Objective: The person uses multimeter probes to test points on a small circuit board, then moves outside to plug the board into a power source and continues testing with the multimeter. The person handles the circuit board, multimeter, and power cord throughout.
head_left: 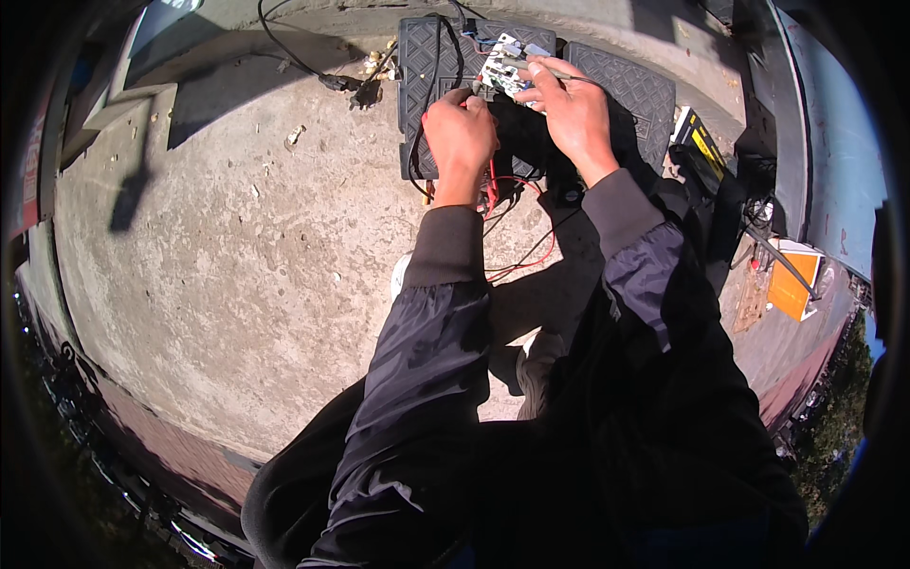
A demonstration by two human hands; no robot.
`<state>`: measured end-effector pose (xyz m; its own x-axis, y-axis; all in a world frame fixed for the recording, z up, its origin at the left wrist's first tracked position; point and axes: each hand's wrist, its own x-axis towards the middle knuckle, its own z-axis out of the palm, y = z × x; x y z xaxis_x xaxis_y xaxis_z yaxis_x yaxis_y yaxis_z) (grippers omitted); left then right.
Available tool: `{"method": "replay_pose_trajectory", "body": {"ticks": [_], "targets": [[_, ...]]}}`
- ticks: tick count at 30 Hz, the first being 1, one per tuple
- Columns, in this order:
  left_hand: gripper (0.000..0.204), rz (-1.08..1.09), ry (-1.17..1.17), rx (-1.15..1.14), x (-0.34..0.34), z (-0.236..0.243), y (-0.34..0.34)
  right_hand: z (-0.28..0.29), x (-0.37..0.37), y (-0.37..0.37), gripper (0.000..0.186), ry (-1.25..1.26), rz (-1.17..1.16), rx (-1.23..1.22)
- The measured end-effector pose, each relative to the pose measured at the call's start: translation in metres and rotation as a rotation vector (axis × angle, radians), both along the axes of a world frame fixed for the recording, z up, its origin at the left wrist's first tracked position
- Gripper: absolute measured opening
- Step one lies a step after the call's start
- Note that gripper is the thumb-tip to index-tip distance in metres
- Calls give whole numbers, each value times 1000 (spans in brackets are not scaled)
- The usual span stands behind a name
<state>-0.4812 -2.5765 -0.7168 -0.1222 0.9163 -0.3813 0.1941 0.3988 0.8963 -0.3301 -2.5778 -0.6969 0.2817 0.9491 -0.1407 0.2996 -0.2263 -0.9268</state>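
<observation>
A small white circuit board (505, 64) with wires at its upper edge lies on a dark, ribbed plastic ramp block (417, 57). My left hand (460, 137) is closed at the board's left side, around what looks like a red test probe; its red lead (492, 185) hangs below the wrist. Most of the probe is hidden by the fingers. At the board's right side is my right hand (576, 112), its fingers bent over the edge. A thin dark rod (567, 76) lies across these fingers, its kind unclear.
A black cable with a plug (336, 82) crosses the concrete floor (218, 266) at the left. Red and black leads loop near my shoe (540, 365). To the right lie a yellow-and-black box (700, 142) and an orange box (792, 281). A concrete step (227, 57) runs behind.
</observation>
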Motion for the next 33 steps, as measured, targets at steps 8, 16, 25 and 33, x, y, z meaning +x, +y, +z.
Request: {"method": "replay_pose_trajectory", "body": {"ticks": [8, 16, 25, 33], "targets": [[29, -13, -27, 7, 2, 10, -6, 22, 13, -5, 40, 18, -7, 10], [34, 10, -93, -30, 8, 6, -7, 21, 17, -11, 42, 32, -10, 12], [35, 3, -98, 0, 6, 11, -8, 15, 14, -8, 35, 50, -59, 37], [39, 24, -194, -32, 11, 1, -12, 16, 11, -7, 40, 27, -14, 17]]}}
